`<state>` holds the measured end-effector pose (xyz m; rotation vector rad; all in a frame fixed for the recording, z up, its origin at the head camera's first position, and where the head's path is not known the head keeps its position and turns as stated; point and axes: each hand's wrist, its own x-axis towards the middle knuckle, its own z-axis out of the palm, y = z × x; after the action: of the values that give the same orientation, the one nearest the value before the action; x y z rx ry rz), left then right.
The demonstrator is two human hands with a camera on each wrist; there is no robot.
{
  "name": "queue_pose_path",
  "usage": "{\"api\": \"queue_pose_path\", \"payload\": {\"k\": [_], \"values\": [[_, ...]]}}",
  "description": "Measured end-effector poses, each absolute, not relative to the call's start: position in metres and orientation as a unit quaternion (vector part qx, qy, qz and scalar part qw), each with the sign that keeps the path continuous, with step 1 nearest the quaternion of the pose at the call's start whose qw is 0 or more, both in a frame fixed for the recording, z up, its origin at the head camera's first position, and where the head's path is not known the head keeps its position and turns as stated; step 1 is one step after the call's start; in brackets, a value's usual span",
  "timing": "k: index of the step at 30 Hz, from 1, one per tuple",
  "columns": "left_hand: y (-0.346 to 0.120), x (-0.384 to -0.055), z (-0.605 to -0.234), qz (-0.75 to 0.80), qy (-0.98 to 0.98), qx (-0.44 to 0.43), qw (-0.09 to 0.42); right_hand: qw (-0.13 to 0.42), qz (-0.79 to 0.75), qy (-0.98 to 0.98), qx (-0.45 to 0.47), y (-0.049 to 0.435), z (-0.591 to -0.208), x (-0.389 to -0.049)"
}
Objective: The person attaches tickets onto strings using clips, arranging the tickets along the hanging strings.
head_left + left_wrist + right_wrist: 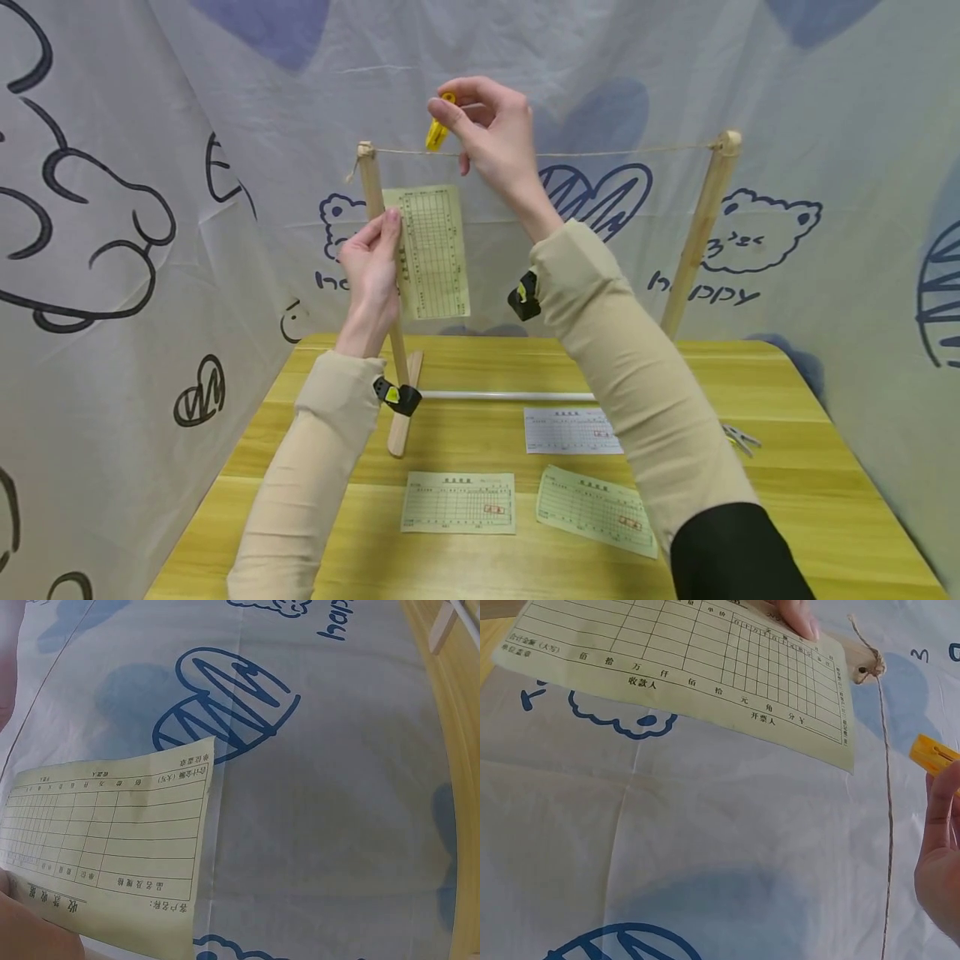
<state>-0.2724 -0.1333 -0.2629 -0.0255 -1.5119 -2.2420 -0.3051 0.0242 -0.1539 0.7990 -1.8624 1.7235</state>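
My left hand [372,254] pinches a pale yellow printed receipt slip [435,258] by its left edge, thumb in front. The slip hangs upright just below a thin string [615,153] and in front of the left wooden post [372,187]. Above the string, my right hand [491,125] pinches a yellow clothespin [437,132] between thumb and fingers, its tip pointing down close to the string. In the right wrist view the clothespin [934,756] is apart from the slip [682,667], with the string [887,810] between them.
On the wooden table lie two yellowish slips [459,503] [597,510] and a whiter slip [570,431]. Clothespins [741,438] sit at the right, partly behind my sleeve. A white rod [510,396] runs low near the frame's feet; the right post [697,233] holds the string's other end.
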Motion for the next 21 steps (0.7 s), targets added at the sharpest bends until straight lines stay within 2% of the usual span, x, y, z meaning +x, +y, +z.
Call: {"api": "queue_pose_path", "payload": {"k": [21], "values": [[-0.134,-0.274,-0.259,-0.811,-0.546,-0.003,0.208,0.244,0.617,-0.698,0.269,0.010,-0.152,-0.311]]}}
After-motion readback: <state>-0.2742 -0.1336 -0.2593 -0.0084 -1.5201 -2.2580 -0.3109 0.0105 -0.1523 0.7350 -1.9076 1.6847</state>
